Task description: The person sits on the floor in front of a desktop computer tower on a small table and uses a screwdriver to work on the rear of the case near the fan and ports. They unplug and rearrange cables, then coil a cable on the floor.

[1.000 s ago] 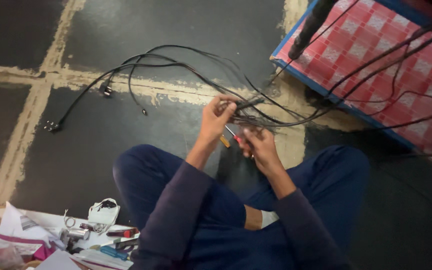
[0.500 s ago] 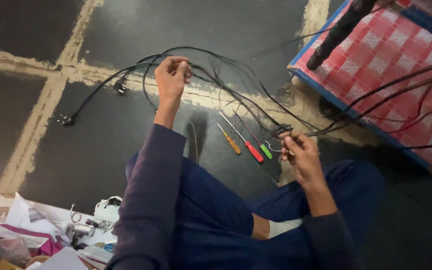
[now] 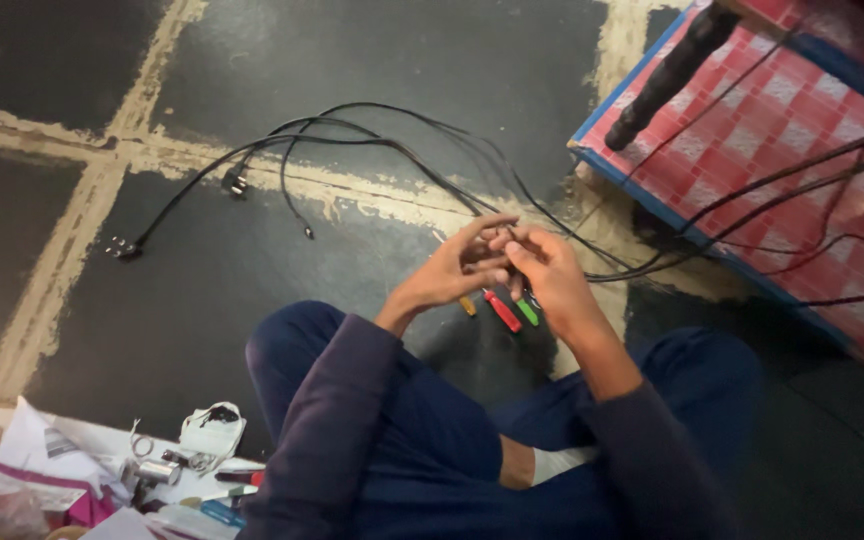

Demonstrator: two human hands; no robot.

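I sit cross-legged on a dark floor. My left hand (image 3: 457, 268) and my right hand (image 3: 550, 275) meet in front of my knees, fingertips pinched together on the ends of thin black cables (image 3: 372, 140). The cables fan out over the floor to the left, ending in plugs (image 3: 122, 247), and run right onto a red checked mat (image 3: 802, 140). Under my hands lie small screwdrivers with red (image 3: 501, 310), green (image 3: 528, 312) and yellow (image 3: 467, 305) handles.
A black cylindrical leg (image 3: 667, 75) rests on the mat's blue edge. At the lower left lies a pile of papers, a white pouch (image 3: 210, 432) and small metal parts and tools. Pale worn lines cross the floor.
My left hand, which had reached out along the cables to the left, has come back to meet my right hand. The view has shifted slightly.
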